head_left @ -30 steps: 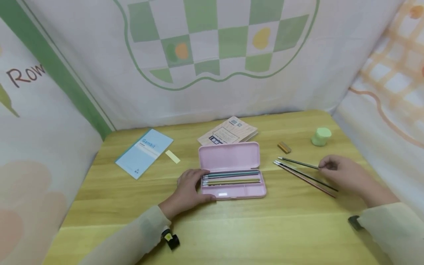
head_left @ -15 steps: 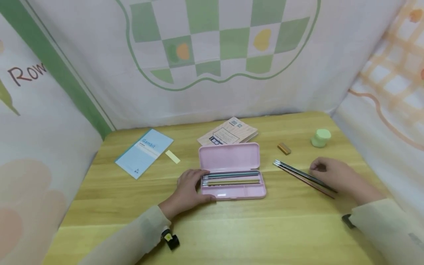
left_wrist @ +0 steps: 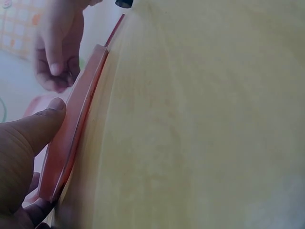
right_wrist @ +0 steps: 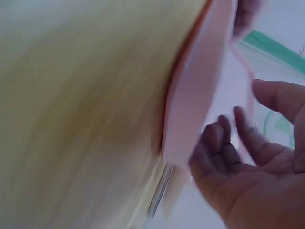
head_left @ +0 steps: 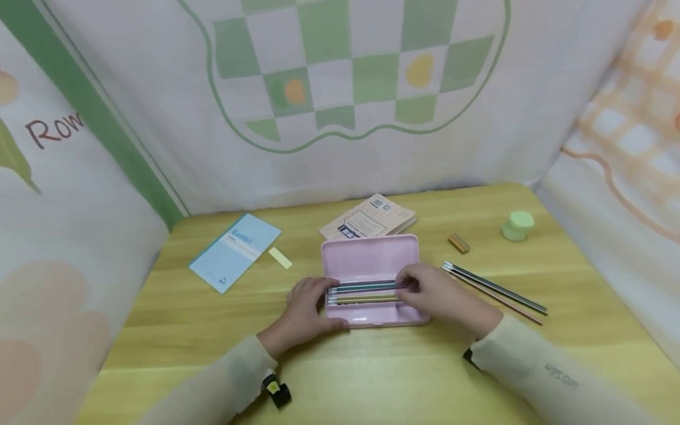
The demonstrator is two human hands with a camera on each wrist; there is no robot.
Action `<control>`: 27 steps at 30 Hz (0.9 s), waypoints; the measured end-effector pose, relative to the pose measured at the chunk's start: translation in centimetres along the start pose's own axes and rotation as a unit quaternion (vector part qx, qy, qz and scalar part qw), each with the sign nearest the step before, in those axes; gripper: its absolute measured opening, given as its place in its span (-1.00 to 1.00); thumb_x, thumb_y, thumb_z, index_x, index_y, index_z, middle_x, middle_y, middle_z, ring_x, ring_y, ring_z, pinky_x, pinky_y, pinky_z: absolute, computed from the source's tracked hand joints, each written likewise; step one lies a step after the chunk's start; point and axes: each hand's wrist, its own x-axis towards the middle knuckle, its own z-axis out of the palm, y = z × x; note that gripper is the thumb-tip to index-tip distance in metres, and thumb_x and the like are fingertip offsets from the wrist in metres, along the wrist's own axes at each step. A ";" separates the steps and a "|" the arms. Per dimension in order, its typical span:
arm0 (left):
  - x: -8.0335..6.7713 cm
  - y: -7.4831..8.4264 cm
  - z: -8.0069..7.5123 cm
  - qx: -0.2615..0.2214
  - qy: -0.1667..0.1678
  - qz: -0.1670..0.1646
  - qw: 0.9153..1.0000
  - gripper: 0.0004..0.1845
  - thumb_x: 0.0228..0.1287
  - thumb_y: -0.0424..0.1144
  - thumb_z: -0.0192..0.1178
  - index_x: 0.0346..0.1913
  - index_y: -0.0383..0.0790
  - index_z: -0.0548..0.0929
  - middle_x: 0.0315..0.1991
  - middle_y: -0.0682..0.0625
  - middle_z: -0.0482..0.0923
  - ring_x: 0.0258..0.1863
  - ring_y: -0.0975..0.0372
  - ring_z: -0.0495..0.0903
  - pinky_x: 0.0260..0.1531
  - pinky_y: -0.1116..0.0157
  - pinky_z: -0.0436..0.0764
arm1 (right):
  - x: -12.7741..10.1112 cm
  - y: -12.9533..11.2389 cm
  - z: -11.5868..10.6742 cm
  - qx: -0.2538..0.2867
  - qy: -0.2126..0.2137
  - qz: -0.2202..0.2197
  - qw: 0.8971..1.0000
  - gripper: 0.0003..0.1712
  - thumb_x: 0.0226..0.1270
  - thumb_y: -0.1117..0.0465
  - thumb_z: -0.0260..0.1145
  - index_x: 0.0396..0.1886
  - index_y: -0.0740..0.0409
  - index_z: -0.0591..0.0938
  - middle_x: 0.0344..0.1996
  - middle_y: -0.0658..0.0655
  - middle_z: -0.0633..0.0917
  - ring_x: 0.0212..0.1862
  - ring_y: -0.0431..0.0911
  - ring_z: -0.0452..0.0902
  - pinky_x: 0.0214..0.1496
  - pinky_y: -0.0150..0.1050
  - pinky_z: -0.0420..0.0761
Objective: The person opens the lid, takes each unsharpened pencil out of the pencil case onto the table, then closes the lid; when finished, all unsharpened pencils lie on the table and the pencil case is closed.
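Pale printed cloth (head_left: 393,162) hangs behind the wooden bench (head_left: 340,375). Near the far-left corner lies a blue notebook (head_left: 235,254). Midway between the bench's side edges, the left hand (head_left: 305,310) grips the left end of a pink pencil case (head_left: 370,260), lid raised. Pencils (head_left: 366,287) inside should be light, stiff and smooth (leads probably brittle), best pinched mid-shaft. Over the case's right end, the right hand (head_left: 441,296) has thumb and fingers parted, nothing visible between. More pencils (head_left: 497,289) lie toward the right edge.
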 end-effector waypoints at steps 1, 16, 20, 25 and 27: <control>0.0 0.0 0.1 -0.002 -0.002 0.000 1.000 0.05 -0.09 0.44 0.50 0.49 0.11 0.43 0.43 0.03 0.41 0.48 0.01 0.19 0.49 -0.13 0.03 | 0.2 -0.1 0.4 -0.008 -0.003 0.002 1.000 -0.83 0.33 0.25 0.45 -0.15 0.23 0.71 -0.27 0.03 0.68 -0.19 -0.12 0.57 -0.08 -0.15 0.65; 0.1 0.4 -0.1 -0.013 0.001 0.007 1.000 0.05 -0.10 0.40 0.53 0.48 0.06 0.44 0.42 0.01 0.43 0.45 0.01 0.21 0.48 -0.14 0.04 | 1.3 -1.2 1.4 -0.049 -0.044 0.011 0.998 -0.77 0.27 0.22 0.51 -0.13 0.18 0.70 -0.29 -0.02 0.68 -0.21 -0.14 0.56 -0.03 -0.07 0.65; 0.1 0.3 -0.2 -0.018 0.001 0.004 1.000 0.04 -0.08 0.41 0.52 0.47 0.06 0.44 0.42 0.00 0.42 0.46 0.00 0.21 0.47 -0.16 0.04 | 1.6 -1.1 1.5 -0.044 -0.063 0.012 0.997 -0.81 0.28 0.28 0.48 -0.14 0.16 0.69 -0.31 -0.05 0.68 -0.21 -0.17 0.59 -0.03 -0.10 0.68; -0.1 0.2 -0.2 -0.016 0.001 0.002 1.000 0.03 -0.07 0.41 0.52 0.48 0.09 0.43 0.43 0.03 0.41 0.46 0.02 0.20 0.48 -0.13 0.04 | 1.8 -1.1 1.8 -0.044 -0.068 0.005 0.997 -0.84 0.26 0.35 0.46 -0.19 0.12 0.69 -0.32 -0.06 0.69 -0.22 -0.19 0.61 -0.05 -0.13 0.69; -0.1 0.2 -0.2 -0.014 0.001 0.004 1.000 0.03 -0.07 0.40 0.52 0.48 0.09 0.43 0.44 0.03 0.41 0.46 0.02 0.19 0.48 -0.13 0.04 | 1.8 -1.1 1.9 -0.043 -0.071 0.010 0.997 -0.84 0.25 0.36 0.46 -0.22 0.08 0.69 -0.34 -0.08 0.68 -0.24 -0.19 0.60 -0.07 -0.16 0.68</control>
